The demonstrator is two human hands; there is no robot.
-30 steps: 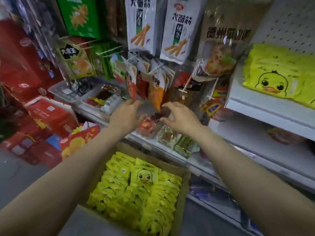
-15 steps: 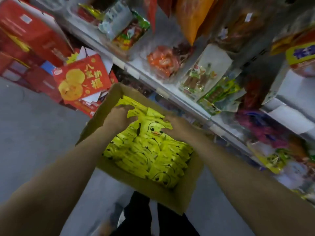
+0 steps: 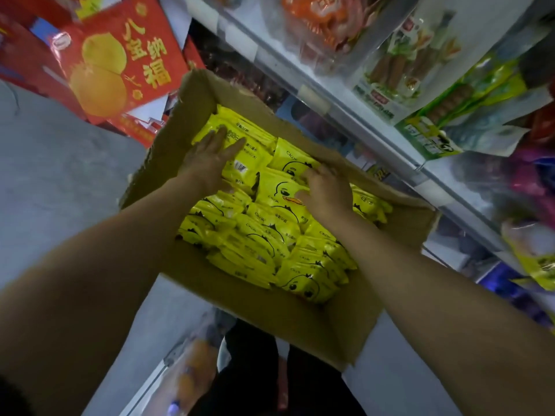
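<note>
- At the far left, a red gift box (image 3: 117, 67) with two yellow round shapes printed on it stood on the grey floor (image 3: 60, 190), near the far corner of the carton.
- Your left hand (image 3: 207, 159) lay flat, the fingers straight and a little spread. It pressed on the yellow packets (image 3: 264, 244) at the far left of the carton and gripped nothing.
- The cardboard box (image 3: 285, 322) stood open in the middle, just below you. The yellow packets filled it in close rows.
- Your right hand (image 3: 326, 190) was on the duck-face packet (image 3: 279, 190), the thumb on its front and the fingers bent over the top edge. I cannot tell whether it really pinched the packet.
- At the right, the white shelf (image 3: 330, 94) ran beside the carton, with sausage snack packs (image 3: 399, 64) lying on it.
</note>
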